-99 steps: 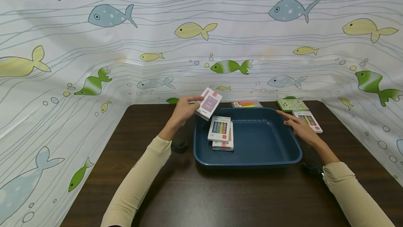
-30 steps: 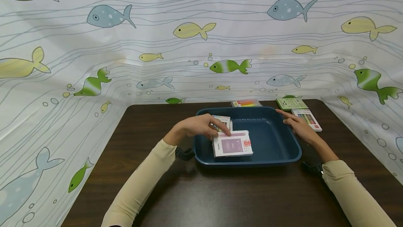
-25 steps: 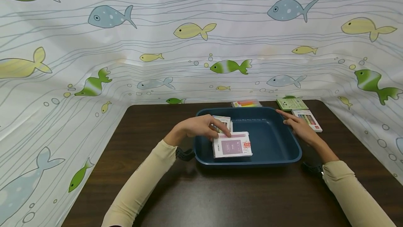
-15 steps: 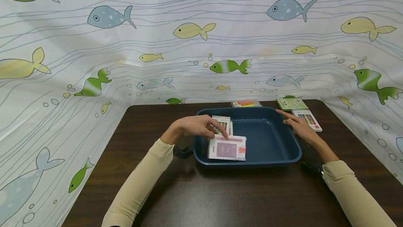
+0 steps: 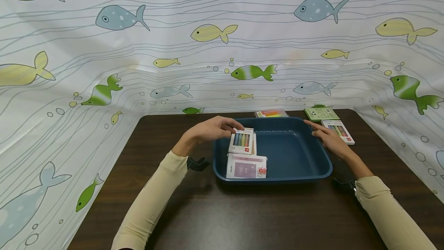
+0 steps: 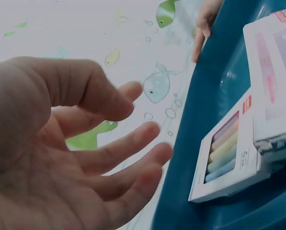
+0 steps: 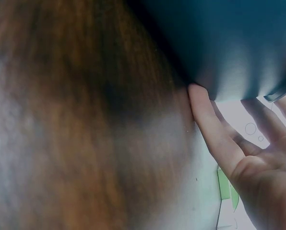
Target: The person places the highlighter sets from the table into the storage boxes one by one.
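Observation:
Over the left rim of a blue tray (image 5: 291,153), my left hand (image 5: 211,128) has loosely bent fingers with nothing between them; the left wrist view shows them apart from the boxes. Nearest it lies a white windowed box (image 5: 241,142) of coloured sticks, on top of another box (image 5: 254,146) that is mostly hidden. A white box with a purple print (image 5: 246,166) lies flat in the tray's front left corner. My right hand (image 5: 329,140) touches the tray's right side near the back corner, index finger stretched along the rim.
Behind the tray lies a clear pack (image 5: 271,114) of bright-coloured sticks. A green box (image 5: 322,114) and another white windowed box (image 5: 338,131) lie at the back right of the dark wooden table (image 5: 243,215). A fish-patterned sheet (image 5: 208,49) rises behind.
My left hand has brought the purple-printed box down into the tray, slid it left to the front corner and let go, then moved back and up. My right hand has stayed at the rim.

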A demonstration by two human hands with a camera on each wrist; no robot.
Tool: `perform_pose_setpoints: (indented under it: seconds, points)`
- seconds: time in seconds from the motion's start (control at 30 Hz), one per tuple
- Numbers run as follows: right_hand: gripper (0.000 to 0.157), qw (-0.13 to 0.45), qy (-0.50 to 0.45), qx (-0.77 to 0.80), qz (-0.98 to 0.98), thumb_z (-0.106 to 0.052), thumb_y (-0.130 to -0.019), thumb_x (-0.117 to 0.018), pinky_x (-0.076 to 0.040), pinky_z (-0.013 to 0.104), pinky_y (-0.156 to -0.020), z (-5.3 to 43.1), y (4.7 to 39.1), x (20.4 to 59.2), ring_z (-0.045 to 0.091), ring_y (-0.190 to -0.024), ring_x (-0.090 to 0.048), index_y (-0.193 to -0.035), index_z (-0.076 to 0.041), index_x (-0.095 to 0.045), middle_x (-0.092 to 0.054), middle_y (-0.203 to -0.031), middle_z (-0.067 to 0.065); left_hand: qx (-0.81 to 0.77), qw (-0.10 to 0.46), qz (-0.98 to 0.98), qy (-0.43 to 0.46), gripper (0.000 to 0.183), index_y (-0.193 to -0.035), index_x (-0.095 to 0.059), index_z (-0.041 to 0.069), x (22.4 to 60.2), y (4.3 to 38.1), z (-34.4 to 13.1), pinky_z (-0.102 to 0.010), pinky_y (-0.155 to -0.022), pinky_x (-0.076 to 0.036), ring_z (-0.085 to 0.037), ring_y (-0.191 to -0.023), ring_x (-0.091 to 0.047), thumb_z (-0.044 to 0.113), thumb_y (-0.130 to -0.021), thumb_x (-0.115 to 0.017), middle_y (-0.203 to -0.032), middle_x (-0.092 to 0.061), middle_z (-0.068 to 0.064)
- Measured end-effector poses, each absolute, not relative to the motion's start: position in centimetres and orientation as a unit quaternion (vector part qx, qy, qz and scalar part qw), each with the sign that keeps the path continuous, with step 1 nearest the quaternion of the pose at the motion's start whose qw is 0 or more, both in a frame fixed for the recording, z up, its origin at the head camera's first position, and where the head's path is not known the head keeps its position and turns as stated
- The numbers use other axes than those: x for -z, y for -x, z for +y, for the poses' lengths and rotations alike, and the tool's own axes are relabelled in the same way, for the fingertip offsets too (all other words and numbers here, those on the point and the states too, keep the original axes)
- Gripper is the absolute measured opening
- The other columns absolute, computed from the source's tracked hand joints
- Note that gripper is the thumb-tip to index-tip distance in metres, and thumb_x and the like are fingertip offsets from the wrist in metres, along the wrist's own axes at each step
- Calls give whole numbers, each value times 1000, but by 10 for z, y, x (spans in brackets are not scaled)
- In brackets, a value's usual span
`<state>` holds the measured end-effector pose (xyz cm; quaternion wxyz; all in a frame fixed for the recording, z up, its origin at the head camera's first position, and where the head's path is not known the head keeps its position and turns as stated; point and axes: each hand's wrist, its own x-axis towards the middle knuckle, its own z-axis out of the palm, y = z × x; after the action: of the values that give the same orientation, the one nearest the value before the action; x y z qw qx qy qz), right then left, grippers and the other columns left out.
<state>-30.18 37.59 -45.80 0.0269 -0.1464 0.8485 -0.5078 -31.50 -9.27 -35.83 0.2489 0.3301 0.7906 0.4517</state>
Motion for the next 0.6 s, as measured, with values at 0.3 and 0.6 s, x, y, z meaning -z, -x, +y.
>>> perform_pose_setpoints:
  seconds: [0.3, 0.6]
  points:
    - [53, 25, 143, 498, 855, -27, -112, -42, -34, 37, -40, 375, 302, 457, 15, -42, -23, -162, -18, -31, -48, -127, 30, -366, 60, 886, -279, 38, -138, -63, 8, 373, 325, -98, -52, -109, -36, -31, -139, -39, 9, -101, -54, -150, -46, -13]
    - [51, 18, 151, 497, 854, -28, -112, -41, -33, 38, -39, 376, 302, 459, 16, -41, -23, -162, -22, -32, -35, -150, 27, -400, 7, 885, -237, 42, -146, -52, 3, 395, 349, -108, -52, -103, -41, -36, -131, -47, 6, -106, -40, -145, -49, -23]
